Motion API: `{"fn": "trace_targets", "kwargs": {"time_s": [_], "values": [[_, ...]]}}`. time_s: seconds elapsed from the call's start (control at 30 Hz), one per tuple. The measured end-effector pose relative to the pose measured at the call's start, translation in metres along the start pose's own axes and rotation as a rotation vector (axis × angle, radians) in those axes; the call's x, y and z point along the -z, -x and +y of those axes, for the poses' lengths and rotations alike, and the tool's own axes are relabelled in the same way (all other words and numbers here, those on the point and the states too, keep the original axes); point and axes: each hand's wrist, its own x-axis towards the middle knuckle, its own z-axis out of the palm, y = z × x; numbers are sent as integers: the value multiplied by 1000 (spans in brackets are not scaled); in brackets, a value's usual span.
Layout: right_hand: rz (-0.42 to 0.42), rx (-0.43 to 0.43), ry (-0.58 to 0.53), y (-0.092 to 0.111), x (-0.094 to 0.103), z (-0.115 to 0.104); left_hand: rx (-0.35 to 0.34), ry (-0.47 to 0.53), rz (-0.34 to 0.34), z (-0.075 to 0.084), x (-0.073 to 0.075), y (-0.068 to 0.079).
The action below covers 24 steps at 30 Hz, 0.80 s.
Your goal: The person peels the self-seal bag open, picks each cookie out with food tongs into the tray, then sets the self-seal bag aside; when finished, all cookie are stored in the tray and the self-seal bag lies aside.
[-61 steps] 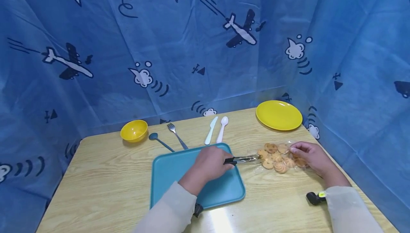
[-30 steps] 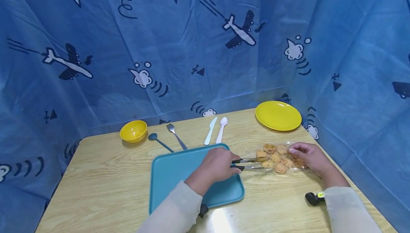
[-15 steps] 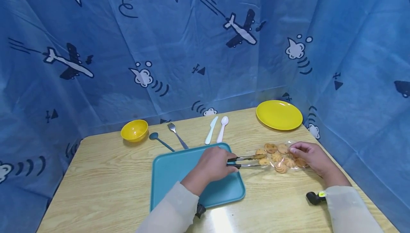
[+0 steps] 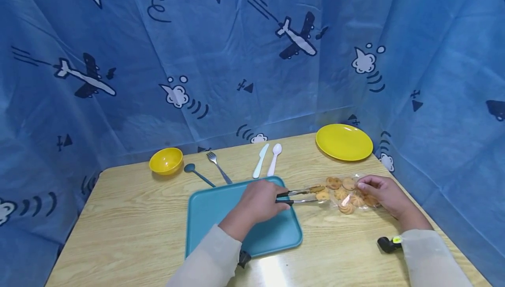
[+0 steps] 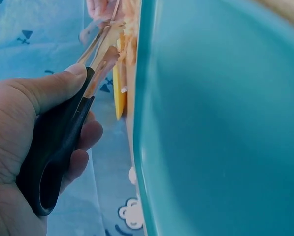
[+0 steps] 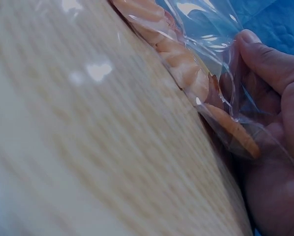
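Observation:
My left hand (image 4: 260, 201) grips a pair of tongs (image 4: 301, 190) with black handles and metal arms, held over the right part of the teal tray (image 4: 221, 203). The tong arms stand spread, and their tips reach to the left end of a clear plastic bag of cookies (image 4: 347, 195). A small cookie (image 4: 322, 195) lies between the tips. In the left wrist view the thumb presses along the tongs (image 5: 58, 132), fingers curled round below. My right hand (image 4: 382, 193) pinches the bag's right end between thumb and fingers; the right wrist view shows the film (image 6: 220, 44) drawn up there.
Behind the tray lie a dark teal spoon (image 4: 190, 168), a fork (image 4: 218, 168), a pale green knife (image 4: 260, 162) and a pale pink spoon (image 4: 275, 157). A yellow bowl (image 4: 165, 161) stands back left, a yellow plate (image 4: 344, 142) back right. A blue curtain (image 4: 236, 59) hangs behind.
Over two seconds the tongs spread and reached right into the cookies, then drew back left. The cookie between the tips has shifted left, away from the others. My right hand has stayed in place.

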Motion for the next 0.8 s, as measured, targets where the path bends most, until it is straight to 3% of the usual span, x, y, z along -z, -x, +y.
{"fn": "trace_targets", "kwargs": {"time_s": [0.2, 0.5, 0.8], "values": [[4, -21, 18, 0, 0, 0, 21, -38, 57, -20, 10, 15], [5, -3, 37, 1, 2, -4, 144, -98, 137, -57, 32, 60], [-4, 0, 22, 0, 0, -1, 218, -56, 122, -78, 29, 71]]}}
